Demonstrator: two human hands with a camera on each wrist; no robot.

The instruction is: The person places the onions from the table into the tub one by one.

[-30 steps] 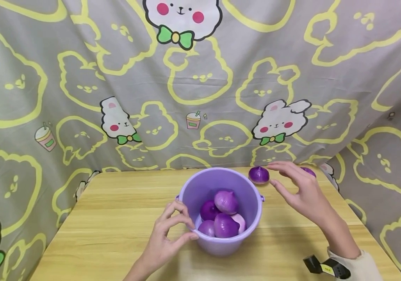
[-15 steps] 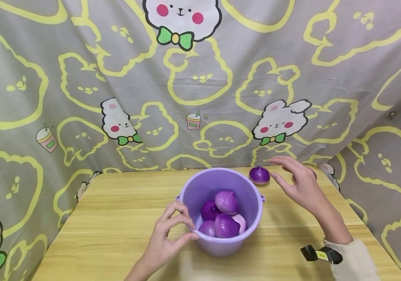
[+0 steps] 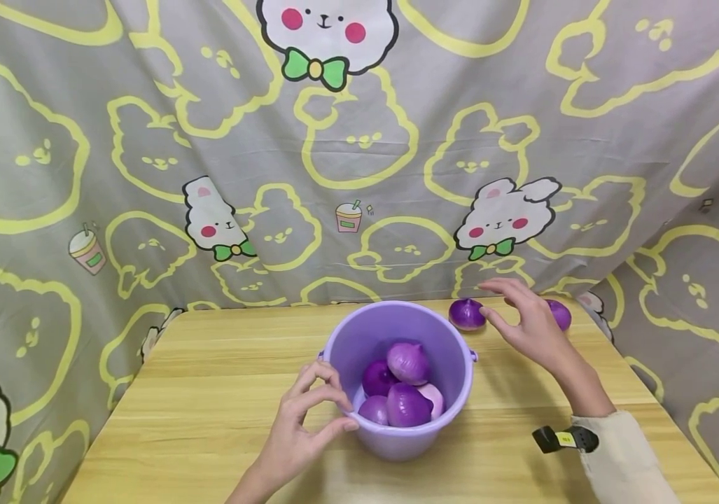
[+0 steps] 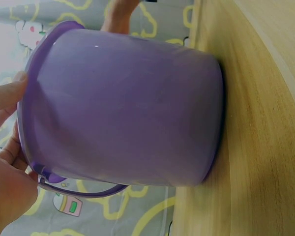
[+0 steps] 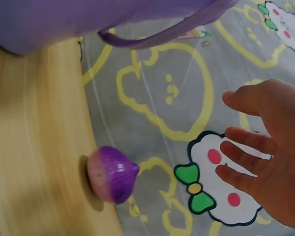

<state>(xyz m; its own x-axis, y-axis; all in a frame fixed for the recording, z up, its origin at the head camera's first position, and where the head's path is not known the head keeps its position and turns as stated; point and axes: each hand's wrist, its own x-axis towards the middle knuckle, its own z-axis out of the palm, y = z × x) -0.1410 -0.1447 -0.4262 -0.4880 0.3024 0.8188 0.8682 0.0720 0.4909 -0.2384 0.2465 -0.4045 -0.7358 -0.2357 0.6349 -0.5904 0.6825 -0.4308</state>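
Observation:
A purple bucket (image 3: 397,444) stands upright on the table, with several purple onions (image 3: 408,404) inside it. At its near left rim, my left hand (image 3: 299,416) pinches the edge between thumb and fingers; the left wrist view shows the bucket's side wall (image 4: 123,108) and the thumb at the rim. My right hand (image 3: 529,325) hovers behind and right of the bucket, fingers loosely spread and holding nothing. Just left of its fingertips lies an onion (image 3: 465,315) on the table. Another onion (image 3: 559,316) lies beyond the hand, partly hidden by it.
The wooden table (image 3: 220,378) runs back to a grey curtain (image 3: 384,154) printed with yellow outlines and white cartoon animals. Behind the bucket hangs its purple handle (image 5: 162,37), seen in the right wrist view. A black strap device (image 3: 566,439) sits at the right sleeve.
My right hand has shifted slightly left, nearer the onion by its fingertips, and the onion behind it shows more. My left hand and the bucket have stayed put.

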